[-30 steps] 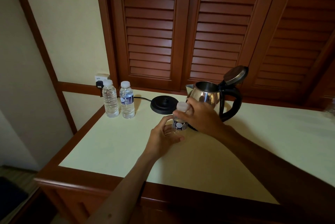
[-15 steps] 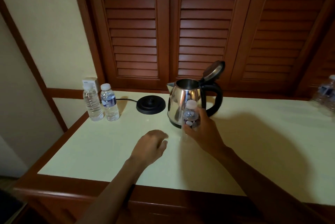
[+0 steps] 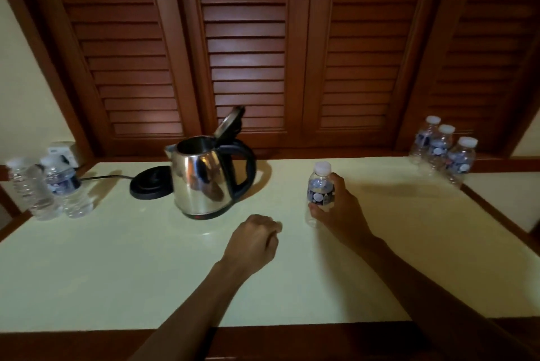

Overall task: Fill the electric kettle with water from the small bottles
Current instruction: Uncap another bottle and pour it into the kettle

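Right hand [image 3: 339, 214] right of centre frame, fingers and thumb wrapped round a small capped bottle [image 3: 320, 189], upright, base at or just above the pale desk [image 3: 117, 267] — hard to tell which. Left hand [image 3: 252, 239] at centre, loosely curled over the desk, holding nothing. Steel kettle [image 3: 201, 182] left of centre, lid tipped open, off its black base [image 3: 152, 182] just beside; two bottles [image 3: 46, 188] far left, three bottles [image 3: 444, 151] upper right.
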`<state>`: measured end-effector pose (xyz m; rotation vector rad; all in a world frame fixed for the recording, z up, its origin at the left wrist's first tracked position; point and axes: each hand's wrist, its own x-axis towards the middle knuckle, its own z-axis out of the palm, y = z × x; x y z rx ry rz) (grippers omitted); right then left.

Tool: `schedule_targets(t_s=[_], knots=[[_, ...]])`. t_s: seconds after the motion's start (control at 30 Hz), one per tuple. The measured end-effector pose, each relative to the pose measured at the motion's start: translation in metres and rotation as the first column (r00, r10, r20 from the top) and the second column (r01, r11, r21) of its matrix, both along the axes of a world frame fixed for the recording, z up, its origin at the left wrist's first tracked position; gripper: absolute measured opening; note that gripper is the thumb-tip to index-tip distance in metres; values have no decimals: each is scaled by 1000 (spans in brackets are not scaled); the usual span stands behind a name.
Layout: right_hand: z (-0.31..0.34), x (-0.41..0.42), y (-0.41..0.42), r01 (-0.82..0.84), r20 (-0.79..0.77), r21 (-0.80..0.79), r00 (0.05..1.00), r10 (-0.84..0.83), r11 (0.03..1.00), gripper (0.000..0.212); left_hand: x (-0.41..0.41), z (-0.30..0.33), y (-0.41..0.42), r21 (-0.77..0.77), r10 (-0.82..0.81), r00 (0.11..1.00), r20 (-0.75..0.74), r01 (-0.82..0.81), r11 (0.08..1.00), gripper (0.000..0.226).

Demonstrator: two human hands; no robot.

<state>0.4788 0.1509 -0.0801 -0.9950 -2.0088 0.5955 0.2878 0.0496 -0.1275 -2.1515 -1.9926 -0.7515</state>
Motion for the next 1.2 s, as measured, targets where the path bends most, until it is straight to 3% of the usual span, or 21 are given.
schedule_targets(t_s=[0.3,0.47,0.57,0.8,1.2], knots=[[-6,115,124,110,-81,-77,990,-116,991,58,85,10,131,-29,18,998,-57,-20,999,38],[-17,133,191,175,-166,-85,968,-187,981,57,100,0,182,-128,193,981,1,-192,973,50],[-23,129,228,262,-182,-95,944,-275,960,56,102,-16,192,-32,267,964,13,-266,963,51],[-24,114,288,431,-115,-107,890,-441,896,49,106,-14,193,-71,303,951,-65,-307,949,68],[-34,108,304,471,-89,-146,870,-486,870,36,108,-13,192,-154,322,941,-102,-335,930,68]])
